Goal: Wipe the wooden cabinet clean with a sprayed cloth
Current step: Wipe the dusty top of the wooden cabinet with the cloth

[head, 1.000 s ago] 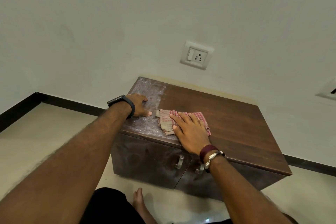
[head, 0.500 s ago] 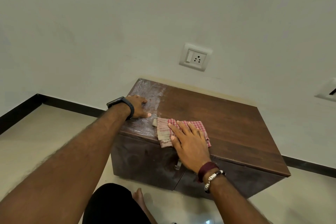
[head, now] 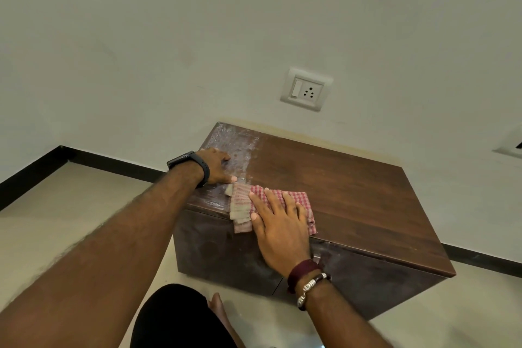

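A: Head view, item one: where do we log the checked cloth (head: 278, 207)?

B: At the wooden cabinet (head: 353, 192) top's front edge, folded, flat under our right hand (head: 281, 230), fingers straight.

A: Left hand (head: 216, 165)?

B: Resting on the dusty left corner, holding nothing.

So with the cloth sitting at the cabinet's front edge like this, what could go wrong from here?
The cloth overhangs the front edge of the cabinet under the flat right hand; another pull toward the person may drag it off the top. The dusty patch lies partly under the left hand, so that spot may get skipped or smeared.
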